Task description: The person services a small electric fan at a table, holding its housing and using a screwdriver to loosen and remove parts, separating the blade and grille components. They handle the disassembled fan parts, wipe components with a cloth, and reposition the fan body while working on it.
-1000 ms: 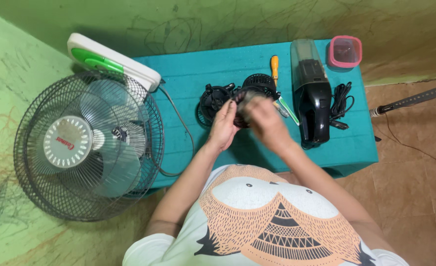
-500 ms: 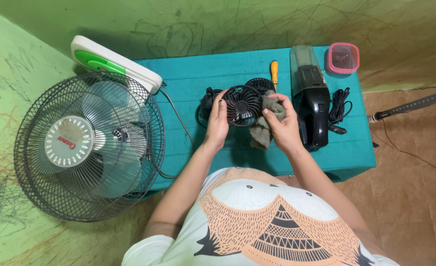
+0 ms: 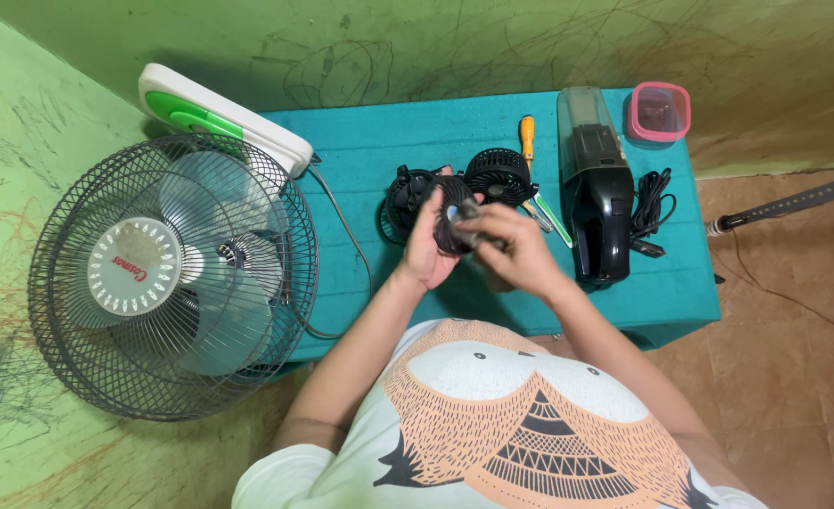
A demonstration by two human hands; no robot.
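Head view, one entry.

Small fan: black, round, held up over the teal table. Half a second ago its grille faced the camera; now it is turned more edge-on. Judged: the wiping has gone on to another face of it.

Left hand: fingers wrapped round the fan's left rim, grasping it.

Right hand: fingers pinched on a grey cloth, now pressed to the fan; earlier the cloth hung beside it.

Loose grilles: black, on the table behind the hands.

Screwdriver, black vacuum, pink box: right of the hands.

Big fan: on the floor, left.
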